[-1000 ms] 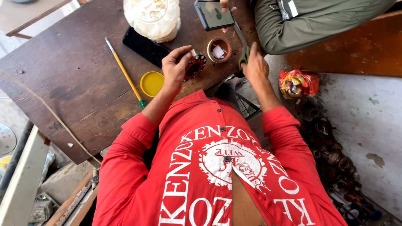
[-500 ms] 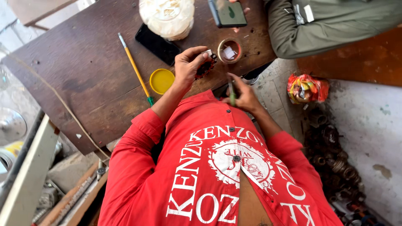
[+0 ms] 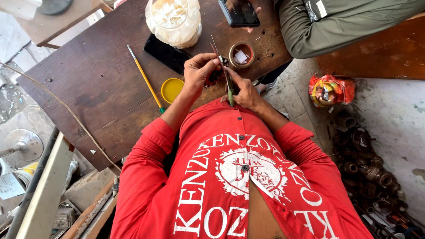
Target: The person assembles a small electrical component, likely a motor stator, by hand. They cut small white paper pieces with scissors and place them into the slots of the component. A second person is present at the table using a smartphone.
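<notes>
Screwdriver [image 3: 226, 77], green-handled, gripped by right hand [image 3: 245, 90]; left hand [image 3: 199, 71] pinches small part [image 3: 218, 74] at its 3 o'clock. Work looks underway, unfinished.

A worn, matt dark wooden desk [image 3: 102, 84] with scuffed grain. On it, a glossy black glass phone [image 3: 166, 53], a smooth yellow plastic lid [image 3: 171, 90], and a cloudy plastic jar [image 3: 173, 22]. A thin metal tool [image 3: 223, 71] with a green plastic handle.
</notes>
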